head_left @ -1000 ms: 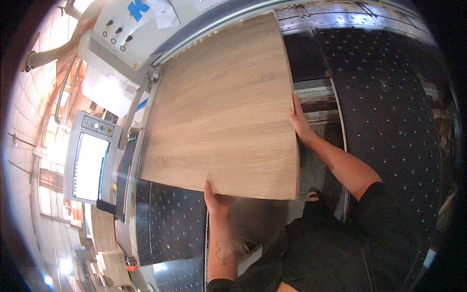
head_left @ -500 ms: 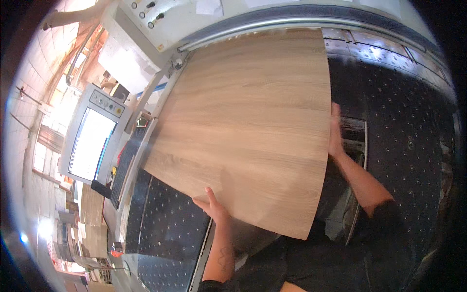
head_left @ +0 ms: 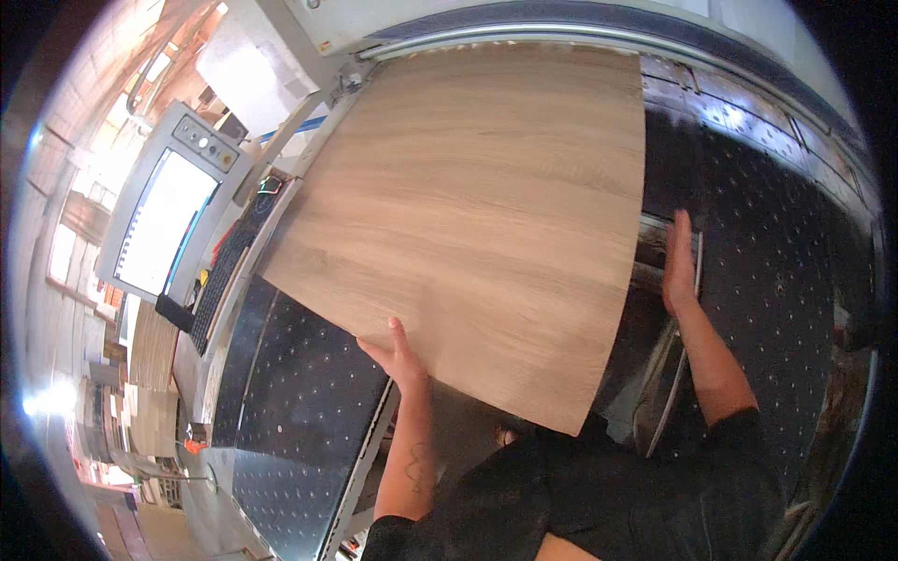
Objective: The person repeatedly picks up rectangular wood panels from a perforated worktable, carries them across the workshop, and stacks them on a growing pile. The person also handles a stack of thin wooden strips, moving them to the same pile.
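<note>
A large wood-grain board lies flat on the black, dotted machine table, its far edge close to a metal rail. My left hand is at the board's near edge, thumb over the top face and fingers along the edge; their undersides are hidden. To the right of the board, my right hand is held apart from its side edge, with fingers stretched out and nothing in them. Below that hand is a gap between table sections.
A monitor with a control panel stands at the left, with a black keyboard beside it. The metal rail crosses the far side under the machine body. Stacked panels stand at far left. Another dotted table section extends right.
My right hand has come off the board's right edge and moved outward. My left hand stays at the near edge. The view has shifted slightly.
</note>
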The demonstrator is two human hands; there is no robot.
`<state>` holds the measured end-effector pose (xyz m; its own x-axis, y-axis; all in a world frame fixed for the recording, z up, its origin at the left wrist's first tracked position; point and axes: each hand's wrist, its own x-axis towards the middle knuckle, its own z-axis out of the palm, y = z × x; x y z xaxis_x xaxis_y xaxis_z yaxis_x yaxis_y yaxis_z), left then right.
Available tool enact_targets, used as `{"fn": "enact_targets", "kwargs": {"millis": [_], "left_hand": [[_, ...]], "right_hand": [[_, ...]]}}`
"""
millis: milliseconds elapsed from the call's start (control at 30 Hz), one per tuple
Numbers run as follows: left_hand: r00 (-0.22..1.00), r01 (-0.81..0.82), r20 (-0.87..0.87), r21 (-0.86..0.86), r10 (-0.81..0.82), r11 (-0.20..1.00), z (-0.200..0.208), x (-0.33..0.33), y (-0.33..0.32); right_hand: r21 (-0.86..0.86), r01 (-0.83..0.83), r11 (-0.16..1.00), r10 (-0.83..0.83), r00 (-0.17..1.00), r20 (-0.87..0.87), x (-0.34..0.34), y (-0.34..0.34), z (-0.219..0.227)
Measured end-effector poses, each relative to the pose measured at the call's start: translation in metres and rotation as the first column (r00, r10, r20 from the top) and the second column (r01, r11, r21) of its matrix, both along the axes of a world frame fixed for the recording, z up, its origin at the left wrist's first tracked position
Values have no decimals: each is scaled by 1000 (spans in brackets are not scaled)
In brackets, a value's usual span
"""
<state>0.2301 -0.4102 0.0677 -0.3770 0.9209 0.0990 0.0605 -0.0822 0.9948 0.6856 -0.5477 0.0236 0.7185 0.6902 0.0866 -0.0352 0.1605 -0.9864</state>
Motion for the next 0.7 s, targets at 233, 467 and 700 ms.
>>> {"fn": "enact_targets", "kwargs": {"millis": [233, 467, 700], "left_hand": [[999, 15, 33, 45, -17, 999, -7, 0, 1], [982, -20, -189, -35, 13, 999, -10, -9, 1], [995, 55, 84, -89, -48, 995, 6, 17, -15]], "right_hand": [[56, -126, 990, 132, 745, -654, -90, 30, -44], [215, -146, 966, 252, 725, -641, -97, 33, -34], [128, -71, 989, 52, 988, 145, -95, 14, -2]]}}
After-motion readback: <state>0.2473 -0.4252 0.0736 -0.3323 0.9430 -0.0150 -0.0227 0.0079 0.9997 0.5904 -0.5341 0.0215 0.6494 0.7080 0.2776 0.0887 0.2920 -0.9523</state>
